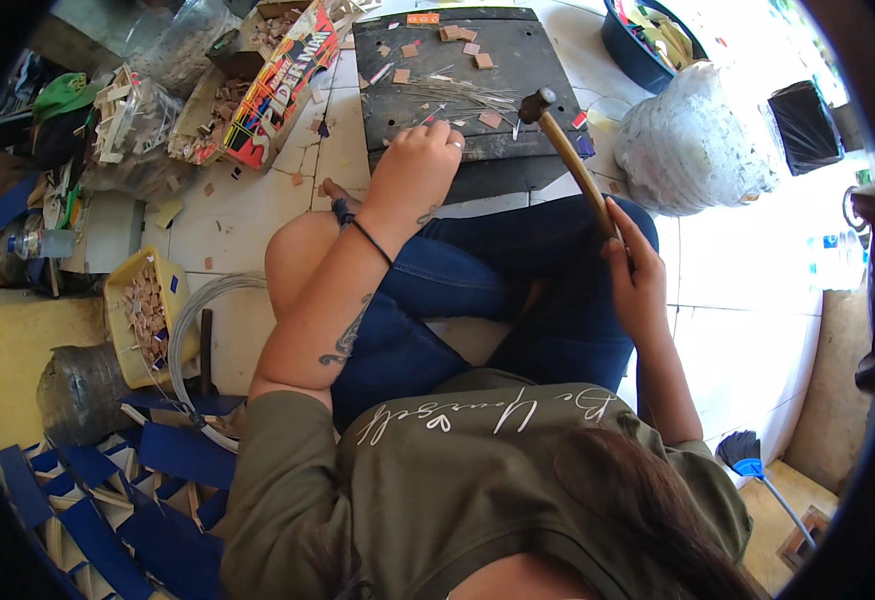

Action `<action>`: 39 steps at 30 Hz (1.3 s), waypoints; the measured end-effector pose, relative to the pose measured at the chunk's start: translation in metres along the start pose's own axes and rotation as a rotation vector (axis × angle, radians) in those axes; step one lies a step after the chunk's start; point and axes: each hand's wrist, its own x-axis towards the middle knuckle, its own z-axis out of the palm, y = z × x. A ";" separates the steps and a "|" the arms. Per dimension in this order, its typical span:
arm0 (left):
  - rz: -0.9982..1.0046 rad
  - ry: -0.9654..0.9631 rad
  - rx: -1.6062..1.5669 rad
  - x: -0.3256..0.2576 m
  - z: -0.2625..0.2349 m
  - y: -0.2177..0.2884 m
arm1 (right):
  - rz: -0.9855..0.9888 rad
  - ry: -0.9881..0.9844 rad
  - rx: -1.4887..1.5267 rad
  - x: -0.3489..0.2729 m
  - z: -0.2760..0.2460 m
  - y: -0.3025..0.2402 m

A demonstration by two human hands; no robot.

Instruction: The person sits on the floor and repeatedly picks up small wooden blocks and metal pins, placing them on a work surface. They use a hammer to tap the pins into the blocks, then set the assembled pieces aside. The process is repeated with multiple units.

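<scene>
My right hand (638, 268) grips a hammer (575, 160) by its wooden handle. The metal head is raised over the near right corner of a low black work block (383, 70). At that block's near edge, my left hand (420, 165) rests with its fingers curled closed; whatever they hold is hidden behind the knuckles. Just beyond them, thin straight wire pieces (463, 95) lie loosely across the black top. Several small square wooden pieces (484, 62) are scattered there too, one of them a pinkish square (491, 120) close to the hammer head.
Left of the block stands a printed cardboard box (283, 85) of wooden pieces. Nearer are a yellow basket (113, 310) of similar pieces, a wire coil (183, 330) and blue-covered wooden frames (173, 455). To the right are a blue basin (626, 45) and a plastic-wrapped bundle (693, 140).
</scene>
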 end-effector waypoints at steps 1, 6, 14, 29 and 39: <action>0.036 -0.048 0.059 0.003 0.000 0.002 | 0.007 0.017 0.023 0.002 -0.002 0.000; 0.184 -0.071 0.137 0.003 -0.010 -0.006 | 0.011 0.087 0.026 0.007 -0.010 0.000; -0.444 0.104 -0.760 0.013 0.006 -0.009 | -0.077 0.058 0.079 0.007 0.000 -0.005; -0.305 0.299 -0.649 0.008 0.028 -0.006 | -0.284 0.029 -0.123 0.014 0.002 -0.056; -0.305 0.308 -0.669 0.006 0.028 -0.003 | -0.326 0.000 -0.177 0.020 -0.001 -0.066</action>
